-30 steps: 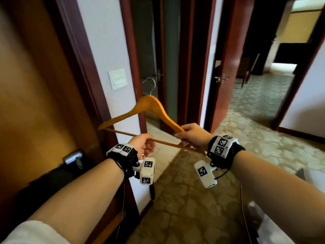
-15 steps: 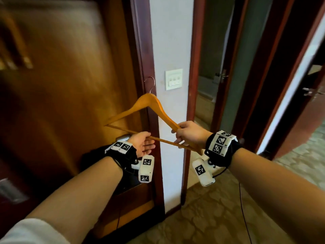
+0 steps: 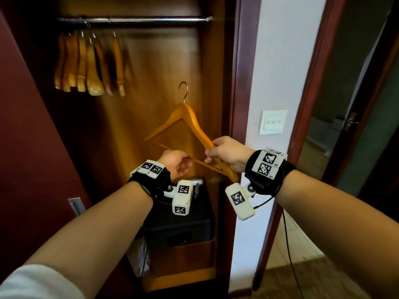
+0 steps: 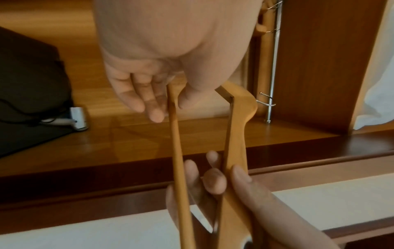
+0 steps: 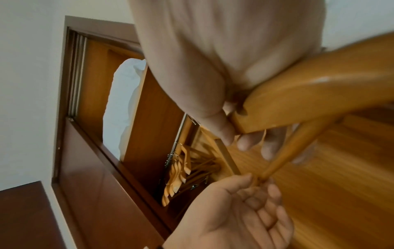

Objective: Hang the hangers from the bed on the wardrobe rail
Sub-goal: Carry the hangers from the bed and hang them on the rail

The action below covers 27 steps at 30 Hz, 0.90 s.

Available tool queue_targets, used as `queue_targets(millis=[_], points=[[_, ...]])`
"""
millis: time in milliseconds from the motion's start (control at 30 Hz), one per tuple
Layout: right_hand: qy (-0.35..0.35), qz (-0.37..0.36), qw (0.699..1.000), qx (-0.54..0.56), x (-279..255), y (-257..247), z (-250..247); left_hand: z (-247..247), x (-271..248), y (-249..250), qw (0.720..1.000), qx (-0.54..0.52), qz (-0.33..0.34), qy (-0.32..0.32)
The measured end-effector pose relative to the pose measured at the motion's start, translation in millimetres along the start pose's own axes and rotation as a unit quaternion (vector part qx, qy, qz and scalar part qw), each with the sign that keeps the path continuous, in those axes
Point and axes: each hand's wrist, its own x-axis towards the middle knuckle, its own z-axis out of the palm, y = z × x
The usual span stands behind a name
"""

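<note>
I hold one wooden hanger (image 3: 195, 124) with a metal hook upright in front of the open wardrobe, below the chrome rail (image 3: 133, 19). My right hand (image 3: 224, 152) grips the hanger's right arm (image 5: 309, 94). My left hand (image 3: 177, 162) pinches the thin bottom bar (image 4: 177, 143) between thumb and fingers; the right wrist view shows this left hand (image 5: 251, 193) with palm turned up. Several wooden hangers (image 3: 86, 65) hang bunched at the rail's left part. The rail's right part is bare. The bed is out of view.
A black safe (image 3: 179, 223) sits on a shelf low in the wardrobe, under my hands. A dark red wardrobe door (image 3: 32, 137) stands at the left. On the right are a white wall with a light switch (image 3: 273, 121) and an open doorway (image 3: 345, 126).
The view has swung left from the doorways to the open wardrobe. Both hands carried the hanger along with the same hold; it now stands before the wardrobe's back panel.
</note>
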Motion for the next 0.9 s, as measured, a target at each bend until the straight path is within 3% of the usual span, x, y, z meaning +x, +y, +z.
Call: queue_targets(millis=[534,701,901], points=[[0.058,-0.094,0.993,0.033,116.1,-148.9,53.5,-66.9,54.2,159.4,0.981,-0.006,0.168,-0.092],[0.085,-0.113,0.99,0.029,152.7,-177.3,74.7,-86.4,75.7,186.2,0.975,0.007,0.189,-0.114],[0.07,-0.095,0.989,0.087,194.7,-200.7,88.3,-108.8,101.2,210.0,0.973,0.0,0.201,-0.113]])
